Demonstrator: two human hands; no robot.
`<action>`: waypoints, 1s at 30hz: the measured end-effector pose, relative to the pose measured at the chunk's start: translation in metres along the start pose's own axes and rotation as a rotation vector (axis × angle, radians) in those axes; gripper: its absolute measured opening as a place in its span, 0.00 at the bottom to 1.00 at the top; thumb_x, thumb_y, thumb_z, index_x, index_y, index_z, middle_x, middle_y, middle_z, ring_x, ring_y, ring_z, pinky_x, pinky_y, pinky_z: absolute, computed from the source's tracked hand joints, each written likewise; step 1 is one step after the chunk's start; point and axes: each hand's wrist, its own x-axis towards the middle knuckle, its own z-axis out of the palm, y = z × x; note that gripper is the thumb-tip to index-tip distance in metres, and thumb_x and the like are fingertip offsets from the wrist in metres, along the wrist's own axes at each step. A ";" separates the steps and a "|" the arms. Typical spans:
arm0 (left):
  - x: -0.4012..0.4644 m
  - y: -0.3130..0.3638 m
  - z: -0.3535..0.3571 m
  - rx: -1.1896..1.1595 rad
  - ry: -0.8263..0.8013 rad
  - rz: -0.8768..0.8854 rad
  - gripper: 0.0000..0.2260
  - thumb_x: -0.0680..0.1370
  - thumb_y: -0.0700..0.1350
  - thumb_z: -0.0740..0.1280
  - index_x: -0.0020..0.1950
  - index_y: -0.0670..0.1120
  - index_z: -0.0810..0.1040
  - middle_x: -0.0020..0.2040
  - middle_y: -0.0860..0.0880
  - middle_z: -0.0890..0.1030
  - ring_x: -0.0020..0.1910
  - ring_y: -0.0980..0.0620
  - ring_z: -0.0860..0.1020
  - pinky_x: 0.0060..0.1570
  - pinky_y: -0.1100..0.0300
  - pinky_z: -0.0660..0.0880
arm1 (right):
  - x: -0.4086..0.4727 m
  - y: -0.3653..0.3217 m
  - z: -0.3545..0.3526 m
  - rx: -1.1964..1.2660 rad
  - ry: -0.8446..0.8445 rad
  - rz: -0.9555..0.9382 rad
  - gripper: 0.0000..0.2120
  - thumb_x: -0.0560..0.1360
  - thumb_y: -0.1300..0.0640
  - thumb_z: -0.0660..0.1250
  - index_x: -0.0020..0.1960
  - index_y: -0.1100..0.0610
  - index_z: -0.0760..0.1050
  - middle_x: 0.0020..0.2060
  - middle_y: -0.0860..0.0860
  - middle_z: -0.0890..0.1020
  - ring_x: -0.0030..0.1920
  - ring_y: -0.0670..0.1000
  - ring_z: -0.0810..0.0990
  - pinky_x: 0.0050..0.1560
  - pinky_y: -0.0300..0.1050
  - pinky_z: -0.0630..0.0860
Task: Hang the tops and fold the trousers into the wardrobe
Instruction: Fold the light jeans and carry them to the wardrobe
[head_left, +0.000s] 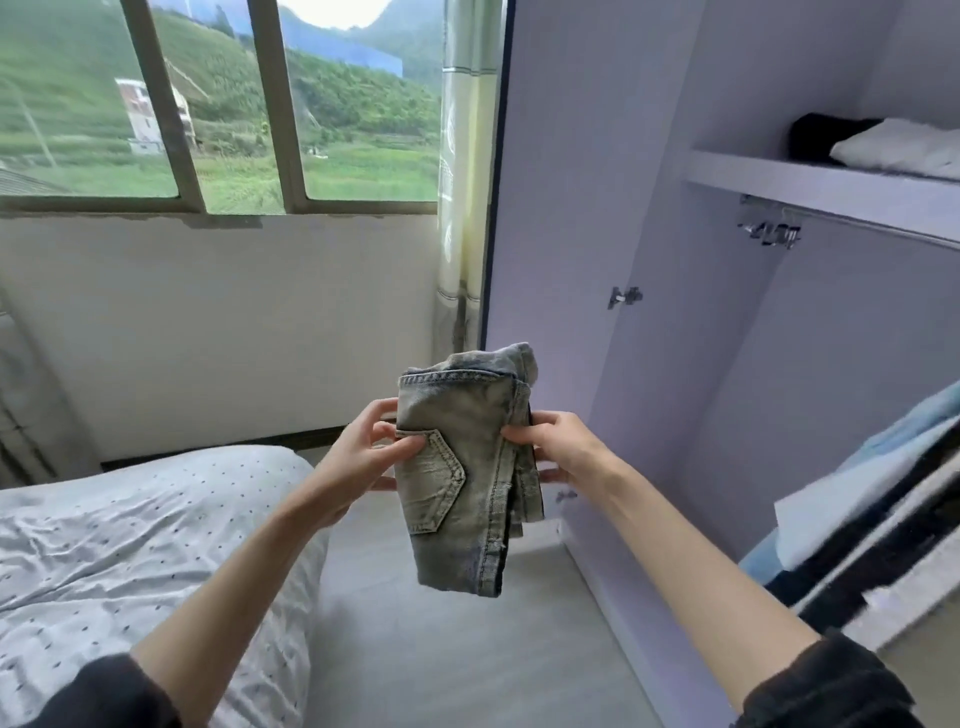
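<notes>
Beside the open lilac wardrobe (649, 260), a person's left hand (363, 449) and right hand (558, 444) each grip opposite edges of folded, faded grey denim trousers (465, 467), fingers curled around the cloth.

Window (218, 104), far left: dark metal frame w/ vertical bars, daylight coming in. Outside: green terraced hillside, pale bldg, mountain ridge under bright sky. Below it, plain white wall (218, 322), rough plaster edge at the sill; dark skirting strip at the base. Pale patterned curtain (465, 182) hangs at window's right edge, just beside the furniture side panel. Floor (447, 649): light grey, smooth, slight sheen. Near left: bed (130, 545) w/ white sheet, small dark dots, creased. Far left edge: something pale & ribbed, blurred, can't ID. Light overall soft, diffuse; no hard shadows.
</notes>
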 end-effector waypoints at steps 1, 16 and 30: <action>0.026 0.007 -0.002 0.030 0.002 0.018 0.13 0.76 0.41 0.68 0.57 0.56 0.72 0.55 0.39 0.77 0.47 0.53 0.80 0.38 0.56 0.78 | 0.022 -0.008 -0.006 0.009 0.027 -0.015 0.05 0.75 0.57 0.68 0.51 0.53 0.77 0.44 0.49 0.83 0.43 0.48 0.81 0.45 0.45 0.77; 0.397 0.165 0.089 -0.094 -0.239 0.297 0.14 0.75 0.41 0.68 0.59 0.48 0.71 0.52 0.44 0.79 0.45 0.54 0.79 0.33 0.59 0.79 | 0.233 -0.190 -0.223 -0.014 0.477 -0.241 0.02 0.74 0.59 0.68 0.45 0.53 0.76 0.32 0.48 0.78 0.30 0.44 0.76 0.31 0.37 0.69; 0.605 0.297 0.305 -0.285 -0.717 0.273 0.10 0.77 0.38 0.66 0.58 0.41 0.75 0.46 0.46 0.82 0.36 0.52 0.81 0.32 0.57 0.79 | 0.265 -0.276 -0.448 0.017 0.889 -0.266 0.04 0.75 0.65 0.64 0.44 0.59 0.77 0.41 0.57 0.79 0.39 0.53 0.79 0.44 0.44 0.76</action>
